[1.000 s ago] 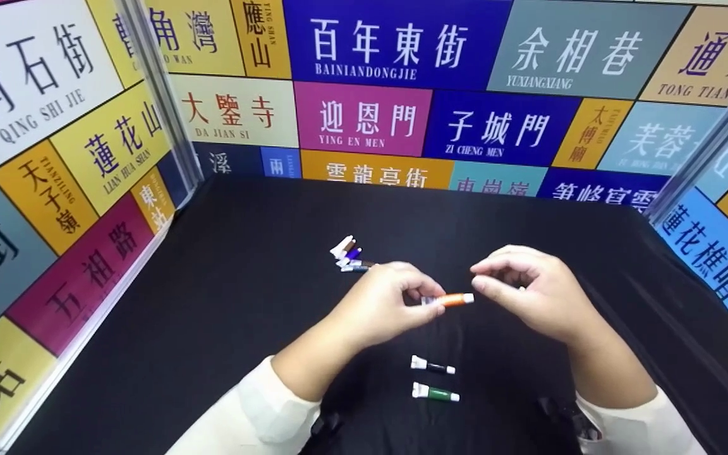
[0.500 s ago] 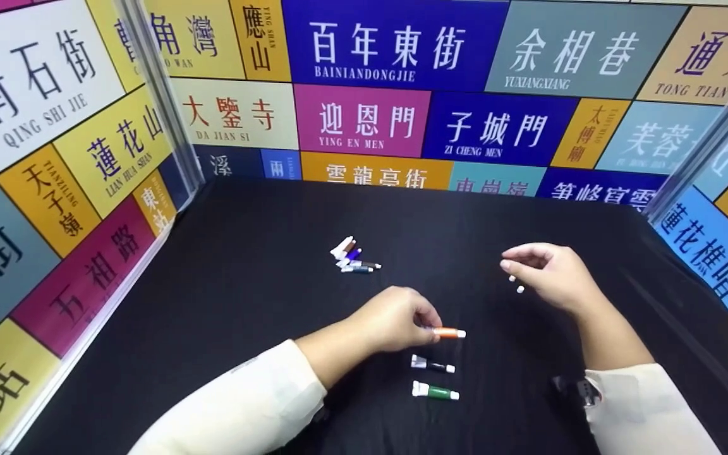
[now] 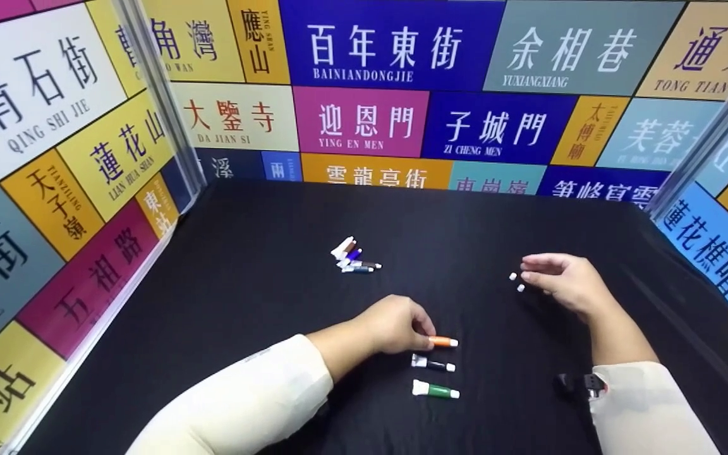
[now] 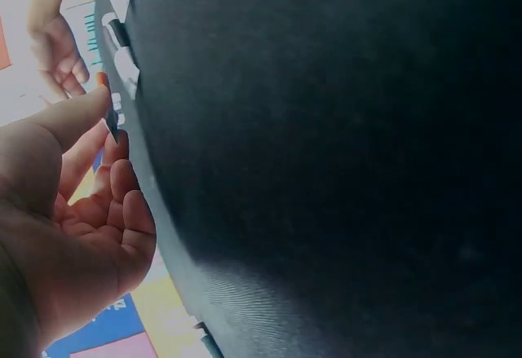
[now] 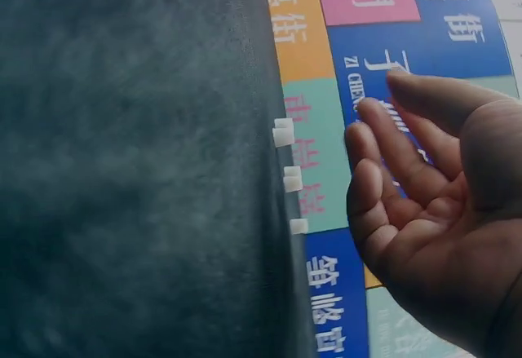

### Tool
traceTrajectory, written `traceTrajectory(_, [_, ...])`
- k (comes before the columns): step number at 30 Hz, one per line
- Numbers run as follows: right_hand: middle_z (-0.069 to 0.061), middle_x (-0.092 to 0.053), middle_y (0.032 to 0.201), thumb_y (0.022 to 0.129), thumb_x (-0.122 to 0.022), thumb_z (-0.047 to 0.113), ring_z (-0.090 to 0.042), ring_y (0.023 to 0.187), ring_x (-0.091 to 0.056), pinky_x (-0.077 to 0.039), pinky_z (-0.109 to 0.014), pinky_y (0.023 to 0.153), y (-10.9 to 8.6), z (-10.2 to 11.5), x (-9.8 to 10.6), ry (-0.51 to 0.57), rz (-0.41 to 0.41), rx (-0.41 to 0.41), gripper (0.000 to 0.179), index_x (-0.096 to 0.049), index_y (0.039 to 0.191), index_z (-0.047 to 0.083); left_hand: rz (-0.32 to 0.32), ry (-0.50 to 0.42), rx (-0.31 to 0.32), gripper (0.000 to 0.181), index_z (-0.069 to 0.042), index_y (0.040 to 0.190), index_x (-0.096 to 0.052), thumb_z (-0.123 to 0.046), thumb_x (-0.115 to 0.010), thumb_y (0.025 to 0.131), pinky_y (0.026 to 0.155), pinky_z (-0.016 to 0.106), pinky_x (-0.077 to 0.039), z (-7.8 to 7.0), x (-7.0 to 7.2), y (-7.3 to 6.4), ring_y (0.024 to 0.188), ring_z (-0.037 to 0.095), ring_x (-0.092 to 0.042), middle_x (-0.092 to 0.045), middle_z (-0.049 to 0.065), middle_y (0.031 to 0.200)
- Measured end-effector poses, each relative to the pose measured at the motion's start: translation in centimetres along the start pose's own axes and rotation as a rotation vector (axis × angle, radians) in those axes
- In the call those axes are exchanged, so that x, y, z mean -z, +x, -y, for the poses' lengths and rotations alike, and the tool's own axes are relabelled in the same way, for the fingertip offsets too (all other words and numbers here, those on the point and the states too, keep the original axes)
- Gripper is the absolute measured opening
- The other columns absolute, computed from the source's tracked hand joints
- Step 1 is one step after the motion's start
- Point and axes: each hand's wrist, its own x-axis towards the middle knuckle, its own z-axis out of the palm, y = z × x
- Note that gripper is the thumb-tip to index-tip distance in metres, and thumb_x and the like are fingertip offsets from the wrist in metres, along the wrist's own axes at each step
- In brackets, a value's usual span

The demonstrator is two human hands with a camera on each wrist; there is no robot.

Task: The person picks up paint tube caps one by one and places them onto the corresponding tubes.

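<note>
Matt black cloth (image 3: 244, 309) is covering the counter (image 3: 275, 212), with fine lines showing in the left wrist view. The green tube (image 3: 439, 392), black tube (image 3: 436, 364) and orange tube (image 3: 442, 342) are looking smooth and slightly glossy, while the white caps (image 5: 283, 137) are looking like smooth plastic. Cream sleeves (image 3: 237, 392) are showing a soft, matt cloth. The printed wall panels (image 3: 395, 71) are appearing smooth, and the clear corner strips (image 3: 163, 88) are catching light like plastic.
</note>
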Motion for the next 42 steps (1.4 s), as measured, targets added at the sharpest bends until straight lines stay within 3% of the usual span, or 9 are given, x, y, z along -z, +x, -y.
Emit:
traceTrajectory(5, [0.02, -0.08, 0.114, 0.097, -0.081, 0.029, 0.008, 0.088, -0.065, -0.057, -0.023, 0.072, 0.1, -1.2, 0.3, 0.066, 0.041, -0.071, 0.052, -0.068, 0.14, 0.002, 0.041, -0.026, 0.006, 0.006, -0.022, 0.096, -0.087, -0.025, -0.084, 0.091, 0.069, 0.017, -0.041, 0.1, -0.2, 0.0, 0.072, 0.003, -0.053, -0.078, -0.011, 0.079])
traceTrajectory(9, [0.028, -0.076, 0.111, 0.096, -0.082, 0.031, 0.006, 0.088, -0.066, -0.056, -0.024, 0.071, 0.2, -1.7, 0.3, 0.096, 0.081, -0.104, 0.058, -0.065, 0.144, 0.002, 0.047, -0.03, 0.017, 0.006, -0.023, 0.096, -0.087, -0.025, -0.085, 0.091, 0.068, 0.017, -0.042, 0.1, -0.4, 0.0, 0.071, 0.003, -0.053, -0.077, -0.013, 0.079])
traceTrajectory(17, [0.018, -0.081, 0.111, 0.096, -0.081, 0.027, 0.01, 0.089, -0.068, -0.055, -0.023, 0.072, 0.5, -2.5, 0.1, 0.097, 0.124, -0.148, 0.059, -0.064, 0.146, 0.001, 0.06, -0.056, 0.015, 0.005, -0.026, 0.095, -0.087, -0.025, -0.084, 0.091, 0.069, 0.017, -0.042, 0.1, -0.6, 0.0, 0.073, 0.003, -0.054, -0.074, -0.014, 0.076])
traceTrajectory(26, [0.021, -0.077, 0.106, 0.095, -0.082, 0.029, 0.001, 0.084, -0.063, -0.053, -0.024, 0.075, 1.0, -2.7, -0.2, 0.045, 0.163, -0.2, 0.06, -0.064, 0.143, -0.001, 0.056, -0.08, 0.017, 0.01, -0.024, 0.099, -0.087, -0.03, -0.085, 0.09, 0.073, 0.017, -0.045, 0.4, -0.5, 0.0, 0.076, 0.002, -0.055, -0.079, -0.013, 0.083])
traceTrajectory(32, [0.007, -0.081, 0.112, 0.093, -0.083, 0.029, 0.003, 0.088, -0.064, -0.053, -0.026, 0.08, 1.3, -2.0, -0.4, -0.034, 0.165, -0.198, 0.057, -0.068, 0.139, -0.002, 0.037, -0.086, 0.01, 0.014, -0.022, 0.101, -0.086, -0.031, -0.085, 0.091, 0.076, 0.018, -0.047, 0.8, -0.2, 0.1, 0.077, 0.0, -0.057, -0.082, -0.011, 0.089])
traceTrajectory(35, [0.003, -0.082, 0.113, 0.092, -0.084, 0.028, 0.003, 0.089, -0.064, -0.052, -0.021, 0.08, 1.4, -2.0, -0.7, -0.077, 0.156, -0.182, 0.054, -0.07, 0.136, -0.001, 0.018, -0.101, -0.007, 0.017, -0.019, 0.103, -0.086, -0.03, -0.085, 0.09, 0.077, 0.018, -0.048, 1.0, 0.1, 0.0, 0.077, -0.001, -0.057, -0.083, -0.007, 0.091])
traceTrajectory(39, [0.002, -0.082, 0.108, 0.091, -0.084, 0.028, 0.002, 0.088, -0.064, -0.049, -0.013, 0.079, 1.5, -2.0, -0.8, -0.136, 0.144, -0.159, 0.048, -0.075, 0.13, 0.001, -0.002, -0.13, -0.026, 0.018, -0.017, 0.103, -0.086, -0.028, -0.086, 0.089, 0.076, 0.017, -0.048, 1.2, 0.2, -0.1, 0.075, -0.003, -0.057, -0.083, -0.004, 0.091])
traceTrajectory(42, [0.004, -0.082, 0.106, 0.092, -0.083, 0.029, -0.001, 0.09, -0.063, -0.048, -0.015, 0.08, 1.5, -1.9, -0.8, -0.167, 0.144, -0.15, 0.044, -0.077, 0.127, 0.003, -0.008, -0.137, -0.023, 0.017, -0.017, 0.102, -0.086, -0.027, -0.086, 0.089, 0.075, 0.017, -0.048, 1.3, 0.2, -0.2, 0.074, -0.003, -0.057, -0.083, -0.004, 0.09])
